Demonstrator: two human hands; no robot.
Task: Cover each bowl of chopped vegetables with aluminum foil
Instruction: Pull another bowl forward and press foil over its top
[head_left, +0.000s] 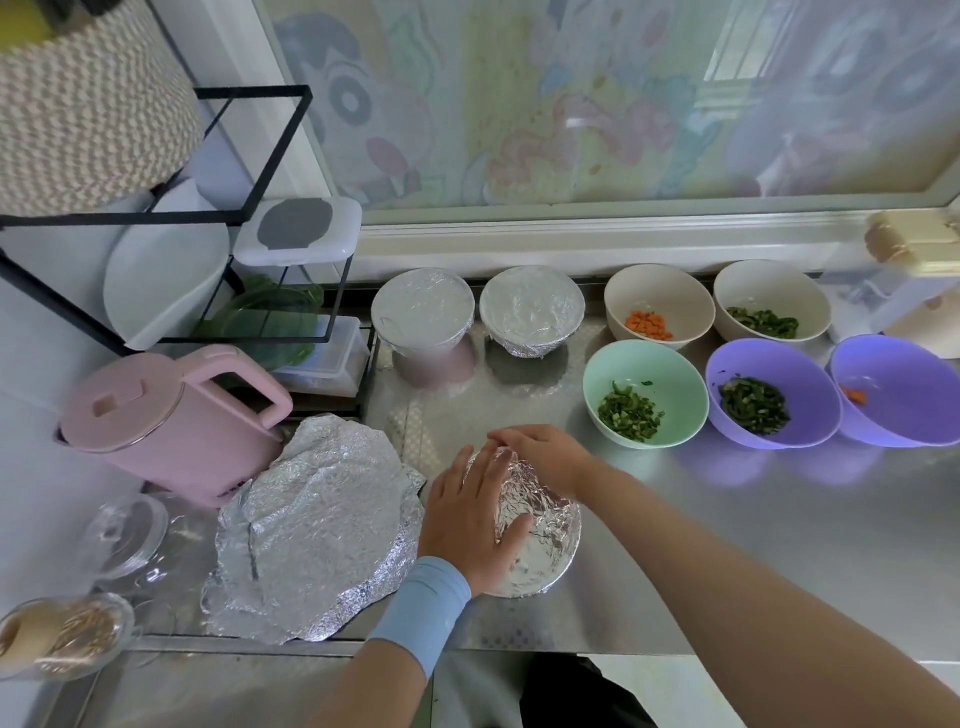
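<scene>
Foil-wrapped bowl (540, 540) near centre of steel counter (779, 493), close to front edge. Foil shiny, crinkled, moulded over top and down sides; contents hidden. Left hand (467, 519) flat, fingers spread, pressing foil on bowl's left side. Right hand (543, 452) cupped over far rim, fingers curled round foil.

Bowls: eight.
- Covered, three: this one plus back pair (423, 314).
- Uncovered, five: two beige bowls (649, 291), one mint bowl (639, 364), two purple bowls (763, 364), holding carrot cubes or chopped greens.

Loose foil sheets (311, 530) piled just left.

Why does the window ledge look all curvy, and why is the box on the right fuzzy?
Head view: the wide-angle lens bows the window ledge; the beige box is smeared by blur; daylight glints off the foil sheets.
</scene>
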